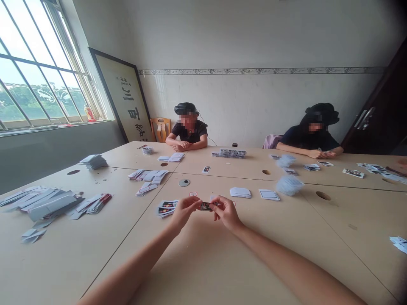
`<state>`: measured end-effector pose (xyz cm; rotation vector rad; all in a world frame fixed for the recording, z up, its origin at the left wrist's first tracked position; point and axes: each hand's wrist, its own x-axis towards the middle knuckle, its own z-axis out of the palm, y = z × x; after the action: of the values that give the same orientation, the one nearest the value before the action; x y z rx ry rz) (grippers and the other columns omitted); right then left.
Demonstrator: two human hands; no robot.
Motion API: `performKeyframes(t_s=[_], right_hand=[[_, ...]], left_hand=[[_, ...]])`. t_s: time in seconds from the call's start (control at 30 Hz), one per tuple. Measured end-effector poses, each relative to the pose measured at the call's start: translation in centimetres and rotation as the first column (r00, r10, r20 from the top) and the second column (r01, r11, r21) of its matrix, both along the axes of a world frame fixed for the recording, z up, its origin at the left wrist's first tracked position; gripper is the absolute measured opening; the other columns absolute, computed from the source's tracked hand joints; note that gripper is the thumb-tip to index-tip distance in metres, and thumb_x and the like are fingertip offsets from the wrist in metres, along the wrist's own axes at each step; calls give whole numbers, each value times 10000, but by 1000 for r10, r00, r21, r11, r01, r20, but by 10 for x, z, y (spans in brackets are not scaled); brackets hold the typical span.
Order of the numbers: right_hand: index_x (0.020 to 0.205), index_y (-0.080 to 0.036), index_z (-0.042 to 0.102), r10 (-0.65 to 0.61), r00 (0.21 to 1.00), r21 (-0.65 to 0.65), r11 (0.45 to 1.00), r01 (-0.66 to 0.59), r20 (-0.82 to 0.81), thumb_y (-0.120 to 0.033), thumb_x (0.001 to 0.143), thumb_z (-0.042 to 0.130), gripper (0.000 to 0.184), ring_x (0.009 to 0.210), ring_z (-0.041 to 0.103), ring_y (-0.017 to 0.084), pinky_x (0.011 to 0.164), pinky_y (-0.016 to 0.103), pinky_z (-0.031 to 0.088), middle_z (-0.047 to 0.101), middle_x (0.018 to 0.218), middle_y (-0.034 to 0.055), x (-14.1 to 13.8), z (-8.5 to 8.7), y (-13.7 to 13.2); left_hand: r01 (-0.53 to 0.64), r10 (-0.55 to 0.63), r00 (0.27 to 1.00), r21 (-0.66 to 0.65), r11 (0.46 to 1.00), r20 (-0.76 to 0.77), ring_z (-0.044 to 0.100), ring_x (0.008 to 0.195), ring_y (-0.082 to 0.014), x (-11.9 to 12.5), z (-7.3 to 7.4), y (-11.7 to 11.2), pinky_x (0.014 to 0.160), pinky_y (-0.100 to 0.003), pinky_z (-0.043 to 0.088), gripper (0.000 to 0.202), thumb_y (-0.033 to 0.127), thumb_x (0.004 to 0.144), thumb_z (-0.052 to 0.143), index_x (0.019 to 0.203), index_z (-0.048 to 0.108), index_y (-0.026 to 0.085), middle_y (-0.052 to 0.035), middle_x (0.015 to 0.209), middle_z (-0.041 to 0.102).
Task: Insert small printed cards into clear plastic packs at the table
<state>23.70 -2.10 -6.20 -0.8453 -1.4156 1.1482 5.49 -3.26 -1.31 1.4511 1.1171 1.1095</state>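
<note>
Pale-topped and seamed, the table (197,262) spreads out under your forearms, with a tiled wall (241,97) far beyond your hands and a barred window (34,55) well off to the left of them. Between your two hands, just above the tabletop, is a small dark card (205,206). Your left hand (185,210) has its thumb and fingers closed in a pinch at the card's left end; your right hand (228,213) is likewise pinched on the right end.

Just left of your left hand lie dark printed cards (167,206), loosely fanned. Beyond that hand you have a round metal disc (184,182) in the table, and further left, well apart from it, a big spread of white folded pieces (52,203). Just past your right hand sits a white stack (241,192), with a dark-bordered card (269,195) to its right and a translucent stack (290,185) further right. Across the table from your hands, two people sit: one person in a black cap (185,108), another person (305,137) further right, forearms resting on the tabletop.
</note>
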Motion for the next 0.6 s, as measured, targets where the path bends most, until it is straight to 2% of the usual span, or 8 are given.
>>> performKeyframes(t_s=[0.37,0.6], right_hand=[[809,-206,644,2,1000,22,1000,-2,2,-438,826,693,237,447,539,86,448,213,400,631,695,-26,0,0,-1],[809,-206,653,6,1000,32,999,-7,16,-420,825,691,218,441,529,82,447,213,397,618,680,-34,1,-1,1]], left_hand=[[49,-49,999,-116,992,2,592,792,-150,-5,1,0,814,-280,429,383,555,743,737,733,629,188,-4,774,638],[57,-64,995,-89,994,-73,631,805,-181,-7,-1,1,792,-292,465,389,567,771,692,748,659,180,-37,772,658]])
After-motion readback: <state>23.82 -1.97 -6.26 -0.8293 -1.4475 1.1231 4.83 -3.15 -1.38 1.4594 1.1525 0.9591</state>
